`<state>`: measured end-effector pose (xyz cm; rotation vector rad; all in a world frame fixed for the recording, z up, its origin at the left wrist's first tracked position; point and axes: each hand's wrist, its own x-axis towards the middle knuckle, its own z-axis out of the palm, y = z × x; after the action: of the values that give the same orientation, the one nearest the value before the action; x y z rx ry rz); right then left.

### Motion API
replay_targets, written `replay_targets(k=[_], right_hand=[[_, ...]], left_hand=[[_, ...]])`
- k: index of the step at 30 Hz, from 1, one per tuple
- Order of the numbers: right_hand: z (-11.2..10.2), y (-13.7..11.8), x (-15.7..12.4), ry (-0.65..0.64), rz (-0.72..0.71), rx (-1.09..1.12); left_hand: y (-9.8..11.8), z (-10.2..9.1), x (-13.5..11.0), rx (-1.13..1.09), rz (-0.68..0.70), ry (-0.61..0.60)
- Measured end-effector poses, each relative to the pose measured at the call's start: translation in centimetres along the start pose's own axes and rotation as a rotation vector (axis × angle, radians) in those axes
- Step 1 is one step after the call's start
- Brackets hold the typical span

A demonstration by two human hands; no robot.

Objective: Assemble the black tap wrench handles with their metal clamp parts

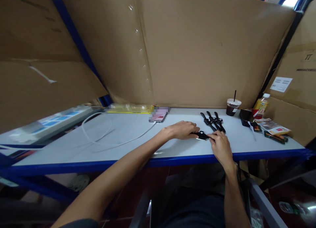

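Observation:
A black spokeshave [201,135] lies level just over the front part of the white tabletop, a bright metal edge showing along its near side. My left hand [184,129] is closed around its left end. At the other end, my right hand [219,143] pinches the right handle between thumb and fingers. Parts of both handles are hidden under my fingers. Just beyond my right hand, several similar black spokeshaves [212,122] rest side by side on the table, their long handles pointing away from me.
A phone [159,114] with a white charging cable [123,144] lies at the back. Toward the right stand a lidded drink cup [233,106] and a bottle [262,106], near several packets [274,126]. A power strip [56,122] sits left. Cardboard [185,50] walls the back.

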<state>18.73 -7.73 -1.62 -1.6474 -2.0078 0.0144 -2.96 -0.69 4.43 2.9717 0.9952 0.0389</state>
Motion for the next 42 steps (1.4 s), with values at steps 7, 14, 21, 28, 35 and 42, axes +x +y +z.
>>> replay_targets(k=[7, 14, 21, 28, 35, 42], right_hand=[[-0.24, -0.12, -0.02, -0.009, -0.002, -0.008], [-0.15, -0.06, -0.04, -0.009, -0.006, 0.005], [-0.2, -0.08, -0.06, 0.0, -0.014, 0.007], [-0.18, -0.07, -0.06, 0.001, -0.013, 0.003], [-0.06, 0.1, -0.03, -0.003, -0.015, 0.008], [0.08, 0.24, 0.08, -0.002, -0.018, -0.007]], left_hand=[[0.31, 0.01, 0.12, 0.002, -0.001, -0.011], [0.65, -0.01, 0.17, 0.026, 0.004, -0.034], [0.72, 0.16, 0.2, 0.021, 0.007, -0.022], [0.71, 0.24, 0.22, 0.018, 0.015, -0.011], [0.87, 0.2, 0.22, 0.053, 0.002, -0.033], [0.78, 0.29, 0.22, 0.029, 0.015, 0.0]])
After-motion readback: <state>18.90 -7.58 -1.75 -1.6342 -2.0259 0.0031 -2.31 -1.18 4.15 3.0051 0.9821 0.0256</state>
